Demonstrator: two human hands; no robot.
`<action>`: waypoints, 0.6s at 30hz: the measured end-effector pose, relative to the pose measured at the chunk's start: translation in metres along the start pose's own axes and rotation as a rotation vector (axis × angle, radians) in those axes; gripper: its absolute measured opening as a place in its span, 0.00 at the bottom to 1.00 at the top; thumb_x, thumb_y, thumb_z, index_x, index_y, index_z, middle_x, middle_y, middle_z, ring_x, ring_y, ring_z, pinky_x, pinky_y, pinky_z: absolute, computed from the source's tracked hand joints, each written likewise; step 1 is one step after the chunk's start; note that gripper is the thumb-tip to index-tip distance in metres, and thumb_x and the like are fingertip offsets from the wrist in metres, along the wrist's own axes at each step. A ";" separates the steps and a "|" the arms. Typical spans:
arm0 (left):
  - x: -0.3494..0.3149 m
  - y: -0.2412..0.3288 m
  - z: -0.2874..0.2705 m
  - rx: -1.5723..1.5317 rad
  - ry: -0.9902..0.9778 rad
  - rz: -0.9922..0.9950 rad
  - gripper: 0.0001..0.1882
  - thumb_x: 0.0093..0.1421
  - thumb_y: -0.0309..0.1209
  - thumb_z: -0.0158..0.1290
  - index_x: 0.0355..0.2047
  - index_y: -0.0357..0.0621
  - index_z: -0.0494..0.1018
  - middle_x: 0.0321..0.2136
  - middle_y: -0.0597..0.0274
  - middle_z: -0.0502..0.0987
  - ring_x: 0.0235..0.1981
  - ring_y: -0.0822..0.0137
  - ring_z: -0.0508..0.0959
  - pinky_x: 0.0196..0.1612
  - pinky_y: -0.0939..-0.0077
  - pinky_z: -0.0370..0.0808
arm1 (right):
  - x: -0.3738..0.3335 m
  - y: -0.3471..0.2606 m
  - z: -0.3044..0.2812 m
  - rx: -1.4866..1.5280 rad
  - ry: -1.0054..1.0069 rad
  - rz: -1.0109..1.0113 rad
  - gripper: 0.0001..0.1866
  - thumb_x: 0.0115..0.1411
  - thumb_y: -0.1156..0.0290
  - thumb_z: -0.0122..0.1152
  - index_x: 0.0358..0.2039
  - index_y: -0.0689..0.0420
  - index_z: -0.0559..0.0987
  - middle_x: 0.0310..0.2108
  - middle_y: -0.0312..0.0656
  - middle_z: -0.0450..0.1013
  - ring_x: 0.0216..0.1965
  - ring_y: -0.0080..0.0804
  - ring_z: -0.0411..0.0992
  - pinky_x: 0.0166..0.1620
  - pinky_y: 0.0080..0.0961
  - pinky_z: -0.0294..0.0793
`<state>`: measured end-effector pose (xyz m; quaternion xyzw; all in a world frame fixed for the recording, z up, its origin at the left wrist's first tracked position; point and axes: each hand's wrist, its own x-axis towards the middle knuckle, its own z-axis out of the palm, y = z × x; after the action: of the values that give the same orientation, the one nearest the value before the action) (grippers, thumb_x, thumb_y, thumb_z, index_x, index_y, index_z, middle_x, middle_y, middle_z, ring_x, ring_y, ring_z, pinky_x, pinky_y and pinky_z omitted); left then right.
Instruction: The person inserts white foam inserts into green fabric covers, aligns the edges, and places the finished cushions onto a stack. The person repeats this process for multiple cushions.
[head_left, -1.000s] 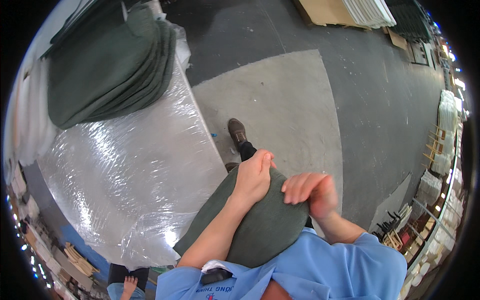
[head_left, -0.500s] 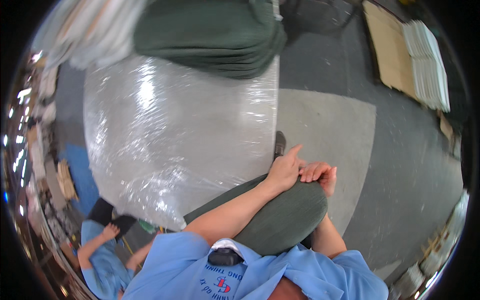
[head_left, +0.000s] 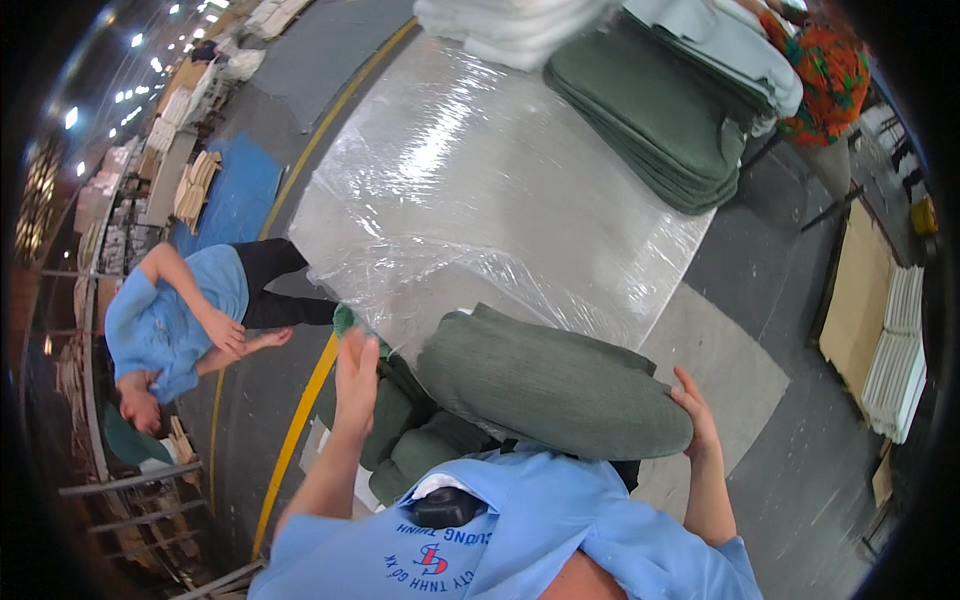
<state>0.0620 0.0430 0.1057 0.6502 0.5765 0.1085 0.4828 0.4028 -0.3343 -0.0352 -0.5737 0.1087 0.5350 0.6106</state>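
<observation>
A dark green padded cushion (head_left: pixel 550 385) lies across in front of my body, over the near edge of the plastic-wrapped table. My right hand (head_left: pixel 699 415) grips its right end, with the fingers at the rim and partly hidden. To the left, my left hand (head_left: pixel 356 385) is raised, open and slightly blurred, apart from this cushion. Beside and below that hand are more dark green padded pieces (head_left: pixel 435 445), bunched together. On the far right of the table sits a stack of similar green cushions (head_left: pixel 650 110).
Clear film covers the pale tabletop (head_left: pixel 500 170). White padded pieces (head_left: pixel 510 30) lie at its far edge. A co-worker in a blue shirt (head_left: pixel 180 310) stands at the left. Flat cardboard (head_left: pixel 860 285) and white stacked strips (head_left: pixel 895 350) are on the floor at right.
My hands were together at the cushion's right end; the left has moved away to the left and opened. The view has turned, bringing the co-worker and more green pieces into sight.
</observation>
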 end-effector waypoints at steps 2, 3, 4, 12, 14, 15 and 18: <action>-0.044 -0.043 -0.017 -0.492 -0.144 -0.554 0.35 0.76 0.54 0.48 0.70 0.40 0.60 0.61 0.42 0.74 0.60 0.51 0.77 0.66 0.51 0.71 | -0.011 0.004 0.004 0.107 -0.023 0.171 0.46 0.62 0.63 0.70 0.77 0.51 0.58 0.69 0.49 0.65 0.68 0.45 0.67 0.65 0.44 0.72; -0.069 -0.085 -0.006 -0.643 -0.368 -0.569 0.43 0.73 0.63 0.45 0.68 0.35 0.62 0.59 0.43 0.75 0.57 0.50 0.78 0.60 0.47 0.75 | -0.014 0.008 0.010 0.135 -0.058 0.205 0.48 0.62 0.63 0.71 0.78 0.50 0.56 0.69 0.49 0.65 0.68 0.45 0.67 0.65 0.43 0.72; -0.078 -0.121 0.013 -0.806 -0.557 -0.758 0.44 0.71 0.62 0.50 0.67 0.30 0.63 0.59 0.44 0.75 0.54 0.51 0.80 0.57 0.46 0.77 | -0.015 0.010 0.014 0.168 -0.091 0.239 0.49 0.61 0.63 0.72 0.78 0.50 0.55 0.69 0.48 0.65 0.68 0.46 0.67 0.65 0.43 0.72; -0.043 0.015 0.135 -1.016 -0.361 -0.037 0.45 0.63 0.36 0.69 0.73 0.38 0.55 0.65 0.54 0.71 0.65 0.55 0.72 0.67 0.57 0.70 | -0.040 0.050 0.058 0.363 -0.177 -0.090 0.50 0.60 0.70 0.74 0.75 0.37 0.53 0.70 0.45 0.59 0.68 0.50 0.65 0.62 0.56 0.74; -0.012 0.053 0.137 -0.828 -0.339 0.135 0.44 0.62 0.30 0.68 0.72 0.35 0.56 0.64 0.50 0.70 0.64 0.55 0.73 0.67 0.57 0.70 | -0.037 0.070 0.089 0.432 -0.188 -0.177 0.48 0.61 0.71 0.74 0.73 0.37 0.53 0.68 0.44 0.62 0.66 0.49 0.66 0.59 0.55 0.76; -0.001 0.069 0.134 -0.728 -0.325 0.224 0.43 0.61 0.27 0.67 0.71 0.34 0.56 0.64 0.49 0.70 0.63 0.54 0.73 0.67 0.57 0.71 | -0.035 0.084 0.098 0.434 -0.181 -0.202 0.46 0.62 0.71 0.73 0.72 0.38 0.53 0.66 0.44 0.64 0.64 0.47 0.68 0.57 0.52 0.78; 0.011 0.120 0.118 -0.533 -0.590 0.419 0.41 0.58 0.26 0.67 0.69 0.32 0.60 0.61 0.49 0.74 0.60 0.55 0.76 0.64 0.59 0.74 | -0.024 0.101 0.097 0.042 -0.103 -0.187 0.33 0.67 0.68 0.71 0.67 0.50 0.64 0.58 0.41 0.73 0.54 0.33 0.75 0.50 0.35 0.80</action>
<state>0.2248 0.0088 0.1311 0.6091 0.2218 0.1585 0.7448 0.2680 -0.2914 -0.0451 -0.5402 0.0344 0.5020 0.6746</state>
